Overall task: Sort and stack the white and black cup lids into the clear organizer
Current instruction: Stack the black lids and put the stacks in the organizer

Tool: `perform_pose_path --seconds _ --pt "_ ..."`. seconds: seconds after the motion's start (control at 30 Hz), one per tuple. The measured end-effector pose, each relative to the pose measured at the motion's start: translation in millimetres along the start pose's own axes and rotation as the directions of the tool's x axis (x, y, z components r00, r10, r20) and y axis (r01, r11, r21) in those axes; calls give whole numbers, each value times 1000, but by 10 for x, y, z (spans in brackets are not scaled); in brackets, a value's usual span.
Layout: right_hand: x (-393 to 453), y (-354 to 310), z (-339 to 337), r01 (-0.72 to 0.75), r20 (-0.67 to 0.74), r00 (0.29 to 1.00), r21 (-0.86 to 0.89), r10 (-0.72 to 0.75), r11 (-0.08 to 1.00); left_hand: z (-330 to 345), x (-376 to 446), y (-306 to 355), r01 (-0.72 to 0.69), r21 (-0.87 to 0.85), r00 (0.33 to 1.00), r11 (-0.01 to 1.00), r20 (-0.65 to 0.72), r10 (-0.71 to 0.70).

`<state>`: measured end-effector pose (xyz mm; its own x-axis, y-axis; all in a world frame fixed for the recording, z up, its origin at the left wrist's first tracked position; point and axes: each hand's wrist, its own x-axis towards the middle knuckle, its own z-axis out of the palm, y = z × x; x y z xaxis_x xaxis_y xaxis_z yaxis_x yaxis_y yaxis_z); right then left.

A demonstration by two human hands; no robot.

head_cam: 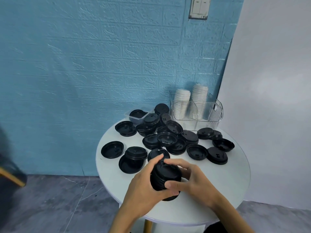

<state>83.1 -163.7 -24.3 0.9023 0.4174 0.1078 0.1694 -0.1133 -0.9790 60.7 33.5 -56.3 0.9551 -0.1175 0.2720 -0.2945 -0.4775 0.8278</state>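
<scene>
So I've got a stack of black lids point(165, 178) gripped in both hands right over the near edge of the round white table point(235, 179). My left hand point(143, 187) is wrapped around the left side of the stack with the fingertips up at the top rim, and my right hand point(190, 179) closes on it from the right, thumb pressed across the front and index finger curled over the top lid.

The rest of the loose black lids point(168, 137) are scattered all over the table, some face up, some flipped, a few overlapping in little piles toward the middle and back. One black lid sits in a small clear tub point(134, 117) at the back left of the table.

The clear organizer point(213, 113) is at the far right edge of the table, against the blue brick-textured wall point(84, 64). Two stacks of white lids point(190, 100) already stand in it, side by side, sticking up above its rim. No black lids in the organizer that I can make out.
</scene>
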Motion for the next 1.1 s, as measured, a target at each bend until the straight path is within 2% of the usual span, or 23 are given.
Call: perform_pose_path --seconds 0.23,0.37,0.5,0.53,0.63,0.73,0.83,0.93,1.0,1.1 --pt "-17 31 12 3 53 999 74 -7 997 30 -7 18 -77 47 997 996 -18 78" --pt "35 -75 -101 17 123 992 9 -18 1000 46 -9 28 -76 40 996 996 -39 77" --pt "394 -334 -148 74 -75 994 -127 -84 989 39 -19 10 -73 40 996 997 -42 75" --pt "546 -396 -114 91 -86 990 -182 -108 979 35 -20 4 -71 35 997 997 -42 72" --pt "1023 -535 102 116 70 993 -440 -95 890 34 -19 -6 -67 36 997 997 -46 68" --pt "1392 -573 356 157 234 972 -665 4 730 35 -21 -3 -70 42 997 997 -38 71" --pt "1614 -497 527 177 293 950 -788 107 589 31 -22 -6 -73 61 996 995 -42 75" --pt "1693 -398 629 218 309 927 -904 210 369 30 -17 -10 -64 65 997 996 -35 66" --pt "1674 -399 632 210 295 936 -907 194 365 22 -16 -13 -61 58 998 996 -29 63" --pt "1534 -532 488 171 234 970 -851 69 496 27 -9 -17 -71 54 997 996 -27 72"
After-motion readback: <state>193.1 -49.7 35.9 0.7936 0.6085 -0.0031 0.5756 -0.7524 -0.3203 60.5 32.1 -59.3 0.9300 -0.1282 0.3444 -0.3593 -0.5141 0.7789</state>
